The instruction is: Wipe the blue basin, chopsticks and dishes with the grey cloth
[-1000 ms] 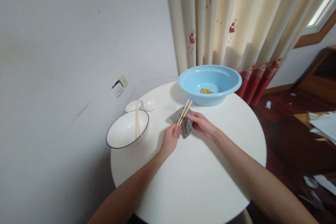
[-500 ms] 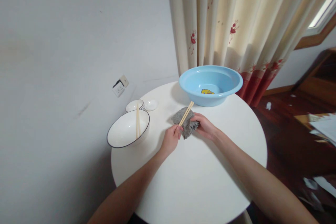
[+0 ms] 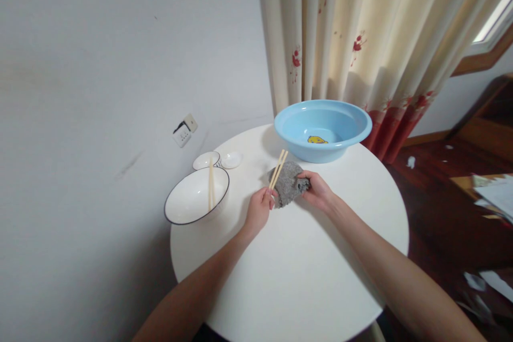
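My left hand point(image 3: 259, 209) is closed around the lower ends of a pair of light wooden chopsticks point(image 3: 278, 168), whose tips point up and away, slightly apart. Right behind the chopsticks is a crumpled grey cloth point(image 3: 289, 184). Its right edge is gripped by my right hand point(image 3: 316, 189), the fingers bent into the fabric. Whether the cloth touches the chopsticks I cannot tell. To the left stands a large white bowl point(image 3: 188, 200) with a dark rim, and a second pair of chopsticks point(image 3: 211, 187) leans across its right side.
A light blue basin point(image 3: 320, 152) with a yellow cartoon print stands at the back of the round white table point(image 3: 304, 278). Behind the large bowl are a small bowl point(image 3: 204, 160) and a small white dish point(image 3: 231, 159). A wall is at the left, a curtain point(image 3: 340, 21) behind.
The chopsticks in my left hand have tilted more upright and their tips have moved left. The cloth has shifted slightly right with my right hand and now lies more behind the chopsticks.
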A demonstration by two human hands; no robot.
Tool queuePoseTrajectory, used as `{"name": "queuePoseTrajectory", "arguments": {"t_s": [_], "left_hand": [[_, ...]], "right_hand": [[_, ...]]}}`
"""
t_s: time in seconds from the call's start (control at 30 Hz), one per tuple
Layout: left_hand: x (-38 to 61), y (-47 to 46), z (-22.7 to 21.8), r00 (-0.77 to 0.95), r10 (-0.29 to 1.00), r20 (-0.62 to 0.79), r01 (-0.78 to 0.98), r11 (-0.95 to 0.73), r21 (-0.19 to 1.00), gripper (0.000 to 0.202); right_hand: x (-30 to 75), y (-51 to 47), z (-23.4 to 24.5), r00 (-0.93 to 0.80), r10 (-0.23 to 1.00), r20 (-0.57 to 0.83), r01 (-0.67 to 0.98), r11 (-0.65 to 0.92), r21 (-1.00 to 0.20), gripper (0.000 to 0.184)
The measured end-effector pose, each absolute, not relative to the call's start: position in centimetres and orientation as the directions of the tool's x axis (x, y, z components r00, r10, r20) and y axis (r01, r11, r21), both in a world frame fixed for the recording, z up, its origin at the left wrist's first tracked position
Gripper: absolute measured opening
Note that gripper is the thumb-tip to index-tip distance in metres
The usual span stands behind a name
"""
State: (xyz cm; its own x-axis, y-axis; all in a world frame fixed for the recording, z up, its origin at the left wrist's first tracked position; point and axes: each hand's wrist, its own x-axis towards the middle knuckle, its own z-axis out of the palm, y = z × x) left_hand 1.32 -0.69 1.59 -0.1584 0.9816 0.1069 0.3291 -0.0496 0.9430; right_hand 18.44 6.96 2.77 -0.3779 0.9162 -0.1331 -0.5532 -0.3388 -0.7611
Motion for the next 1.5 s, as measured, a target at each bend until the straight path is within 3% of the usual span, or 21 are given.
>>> {"name": "queuePoseTrajectory", "arguments": {"t_s": [0.07, 0.13, 0.2, 0.27, 0.37, 0.43, 0.57, 0.7, 1.0, 1.23, 1.37, 1.5], "left_hand": [[1.3, -0.7, 1.6, -0.158, 0.982, 0.107, 0.337, -0.048, 0.94, 0.032], [1.3, -0.7, 1.5, -0.155, 0.982, 0.11, 0.348, -0.05, 0.936, 0.031], [1.3, -0.7, 1.4, -0.147, 0.983, 0.113, 0.356, -0.054, 0.933, 0.031], [1.3, -0.6, 1.2, -0.138, 0.984, 0.114, 0.362, -0.058, 0.931, 0.032], [1.2, -0.5, 1.0, -0.113, 0.987, 0.116, 0.359, -0.068, 0.931, 0.035], [1.2, -0.5, 0.9, -0.076, 0.991, 0.113, 0.357, -0.079, 0.931, 0.037], [1.3, -0.6, 1.0, 0.029, 0.997, 0.071, 0.36, -0.076, 0.93, 0.039], [1.3, -0.8, 1.1, 0.095, 0.995, 0.023, 0.363, -0.057, 0.93, 0.041], [0.4, -0.6, 1.6, 0.167, 0.986, -0.013, 0.316, -0.041, 0.948, 0.043], [-0.6, -0.4, 3.0, -0.033, 0.999, 0.012, 0.149, -0.007, 0.989, 0.032], [-1.0, -0.1, 3.2, -0.233, 0.969, 0.086, -0.029, -0.095, 0.995, 0.032], [-1.0, 0.2, 3.1, -0.354, 0.923, 0.151, -0.192, -0.23, 0.954, 0.028]], "right_hand": [[18.6, 7.4, 2.1, -0.346, 0.914, -0.211, -0.398, -0.347, -0.849, 0.01], [19.1, 7.7, 1.5, -0.208, 0.955, -0.212, -0.189, -0.252, -0.949, 0.013], [19.8, 8.0, 1.1, -0.017, 0.996, -0.093, 0.044, -0.092, -0.995, 0.029], [20.6, 8.3, 0.8, 0.095, 0.993, 0.064, 0.262, 0.037, -0.964, 0.046], [21.2, 8.5, 1.1, 0.109, 0.957, 0.269, 0.441, 0.196, -0.876, 0.037], [21.0, 8.5, 1.7, 0.095, 0.934, 0.345, 0.414, 0.278, -0.867, 0.027], [20.1, 8.5, 3.1, -0.014, 0.95, 0.311, 0.073, 0.311, -0.948, 0.047], [19.8, 8.3, 3.6, -0.049, 0.959, 0.279, -0.145, 0.269, -0.952, 0.047], [20.3, 8.3, 3.7, -0.035, 0.981, 0.191, -0.222, 0.179, -0.959, 0.042], [20.4, 8.6, 3.5, 0.062, 0.992, 0.111, -0.284, 0.124, -0.951, 0.043], [20.2, 8.6, 3.3, 0.133, 0.99, 0.035, -0.329, 0.078, -0.941, 0.039], [19.8, 8.3, 3.2, 0.083, 0.997, -0.001, -0.366, 0.03, -0.93, 0.03]]}}
